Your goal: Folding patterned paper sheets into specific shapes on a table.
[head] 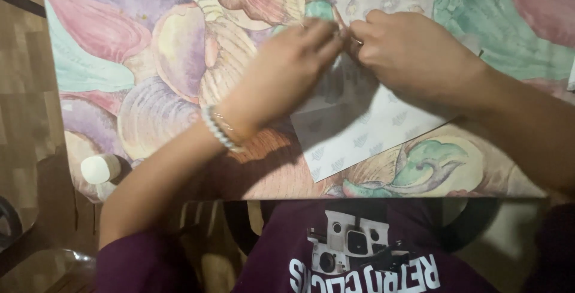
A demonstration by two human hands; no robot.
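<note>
Hands (287, 71) (413, 53) pinch white paper (365, 131) on a shell-patterned tablecloth (150, 59).

The worktop (150, 59) wears a cloth painted with shells in mauve, pink, cream and sea-green. The paper sheet (365, 137) is white with faint grey leaf marks. The bracelet (218, 128) is pale beads, the shirt (359, 251) dark maroon.

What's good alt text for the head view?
Two bare hands, left hand and right hand, meet fingertip to fingertip over a white patterned sheet of paper on a table covered with a pastel shell-print cloth. A beaded bracelet circles the left wrist.
</note>
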